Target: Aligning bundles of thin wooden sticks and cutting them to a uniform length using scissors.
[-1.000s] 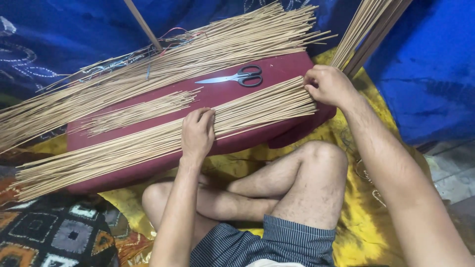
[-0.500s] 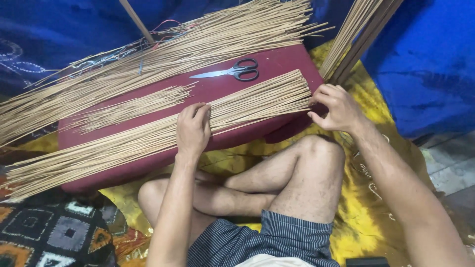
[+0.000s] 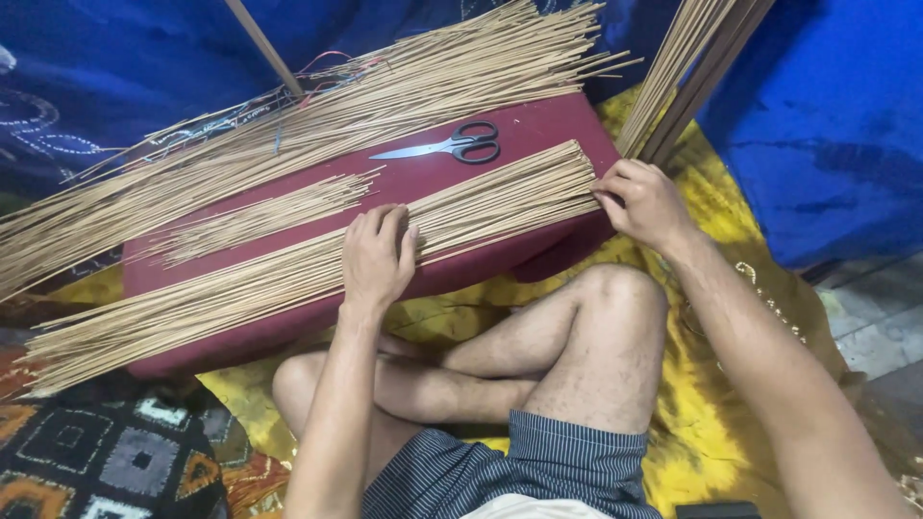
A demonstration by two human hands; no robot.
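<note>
From my remote seat I read everything off the maroon cushion [image 3: 538, 135], the long padded board lying across the view. Nearest me, in front of it, are two crossed bare legs on a yellow cloth [image 3: 711, 317]. On the cushion's near edge lies the front bundle of sticks [image 3: 288, 279], thin pale stalks running its whole length and overhanging its left end; I judge it lies flat there so the ends can be evened. My left hand [image 3: 377, 258] rests palm down on the middle of that bundle, fingers flat and together, pressing rather than gripping, apparently to pin the stalks. My right hand [image 3: 646, 204] is at the cushion's right end, fingers curled and pinched on the bundle's tips. Further up the cushion I count one smaller loose bunch [image 3: 260, 219] and one pair of scissors [image 3: 452, 146], blades shut, untouched. Along the far edge runs a large heap of sticks [image 3: 336, 115]; one more sheaf [image 3: 687, 67] leans upright beyond the right end. So four stick groups, one pair of scissors.
</note>
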